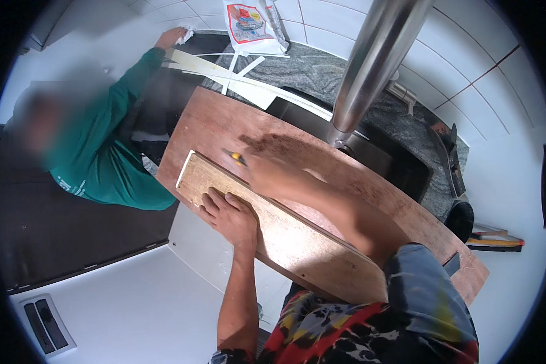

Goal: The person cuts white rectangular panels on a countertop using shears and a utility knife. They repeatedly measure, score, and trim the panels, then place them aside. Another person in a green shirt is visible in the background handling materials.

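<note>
A long reddish-brown board [212,118] lies slanted across the sink and counter. On top of it rests a narrower light wooden board [303,242] with a white strip [185,170] along its far-left end. My left hand [232,221] lies flat on the narrow board near that end, fingers spread. Just beyond this board's far edge, my right hand [266,175] is closed around a yellow-and-black utility knife [236,158]. The knife points left over the reddish board. Motion blurs the right hand and forearm.
A person in a green sleeve [127,79] reaches over the counter at left, a white cloth [187,35] in hand. White strips [227,76], a plastic bag [249,27] and a dark sink [400,173] lie beyond. A metal tube [373,73] rises above the board; tools [449,158] lie right.
</note>
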Available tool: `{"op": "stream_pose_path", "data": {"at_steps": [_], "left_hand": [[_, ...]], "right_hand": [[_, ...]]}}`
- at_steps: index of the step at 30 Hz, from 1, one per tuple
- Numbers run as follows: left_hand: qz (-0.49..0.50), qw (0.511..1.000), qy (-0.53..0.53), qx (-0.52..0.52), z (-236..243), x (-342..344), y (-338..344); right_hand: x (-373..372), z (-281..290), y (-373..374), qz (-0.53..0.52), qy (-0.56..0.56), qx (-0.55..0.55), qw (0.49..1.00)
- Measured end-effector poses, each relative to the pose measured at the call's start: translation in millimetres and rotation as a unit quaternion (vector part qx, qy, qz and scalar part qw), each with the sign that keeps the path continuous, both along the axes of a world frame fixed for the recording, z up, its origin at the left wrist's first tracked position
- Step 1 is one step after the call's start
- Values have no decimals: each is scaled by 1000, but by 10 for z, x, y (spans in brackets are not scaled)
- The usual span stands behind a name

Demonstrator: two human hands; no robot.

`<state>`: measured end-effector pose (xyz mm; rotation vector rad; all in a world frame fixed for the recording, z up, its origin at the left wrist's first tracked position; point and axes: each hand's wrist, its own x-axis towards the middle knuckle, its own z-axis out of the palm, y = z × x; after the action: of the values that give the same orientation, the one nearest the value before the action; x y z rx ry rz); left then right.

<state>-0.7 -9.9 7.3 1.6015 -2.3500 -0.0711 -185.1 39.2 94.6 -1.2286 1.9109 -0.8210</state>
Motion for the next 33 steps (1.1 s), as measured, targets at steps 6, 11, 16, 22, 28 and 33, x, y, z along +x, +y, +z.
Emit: {"op": "stream_pose_path", "data": {"at_steps": [6, 11, 16, 22, 28, 33], "left_hand": [[0, 1000, 0, -8, -16, -58, 16], [18, 1000, -10, 14, 5, -51, 22], [28, 999, 3, 36, 66, -83, 53], [23, 999, 8, 34, 48, -72, 48], [21, 999, 13, 36, 72, -78, 48], [27, 999, 14, 34, 80, -88, 62]], "right_hand": [[249, -811, -1115, -19, 110, -118, 987], [240, -637, -1321, 76, 174, -66, 980], [260, -563, -1410, 111, 196, -15, 974], [230, -578, -1401, 88, 170, -37, 981], [272, -567, -1382, 86, 185, -37, 978], [223, -339, -1463, 140, 160, 50, 976]]}}
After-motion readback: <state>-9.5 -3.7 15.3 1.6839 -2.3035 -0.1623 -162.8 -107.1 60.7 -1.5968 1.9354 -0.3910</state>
